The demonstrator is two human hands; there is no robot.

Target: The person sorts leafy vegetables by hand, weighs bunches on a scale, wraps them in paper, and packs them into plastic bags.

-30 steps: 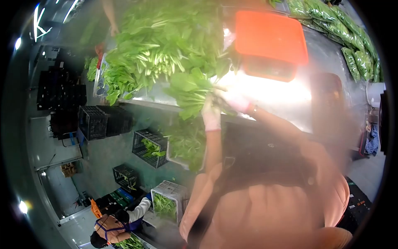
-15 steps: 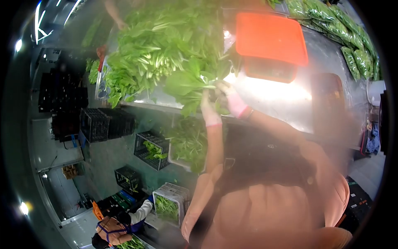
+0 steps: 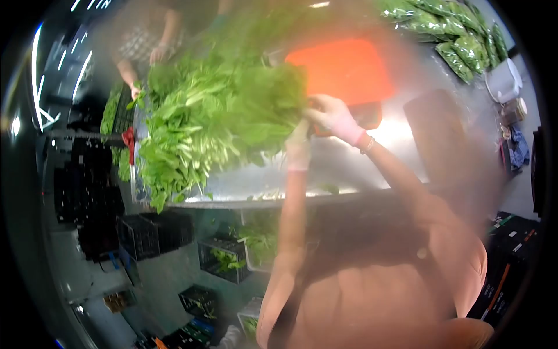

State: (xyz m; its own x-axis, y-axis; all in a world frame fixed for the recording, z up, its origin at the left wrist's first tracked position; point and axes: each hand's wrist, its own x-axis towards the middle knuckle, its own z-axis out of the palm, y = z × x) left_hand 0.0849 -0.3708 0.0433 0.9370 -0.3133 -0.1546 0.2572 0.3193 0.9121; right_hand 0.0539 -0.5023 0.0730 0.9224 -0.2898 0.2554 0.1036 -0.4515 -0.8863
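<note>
My right glove (image 3: 340, 121) and left glove (image 3: 297, 150) show white, edged pink; my left sleeve (image 3: 276, 302) is salmon. The leafy greens (image 3: 192, 119) run bright green with paler stems, the plastic container (image 3: 351, 70) orange-red, the bucket (image 3: 503, 80) white, the co-worker's garment (image 3: 141, 46) checked.

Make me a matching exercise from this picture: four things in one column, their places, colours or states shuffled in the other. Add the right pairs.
Things
1. Loose leafy greens
2. Person's right hand
3. Rectangular container
4. Bucket

Places, colours, states
A. Bright orange
B. Near the bagged greens, at the right of the picture
C. In a pale glove with a pinkish cuff
D. Heaped on the metal table

Right pairs: 1-D, 2-C, 3-A, 4-B
</note>
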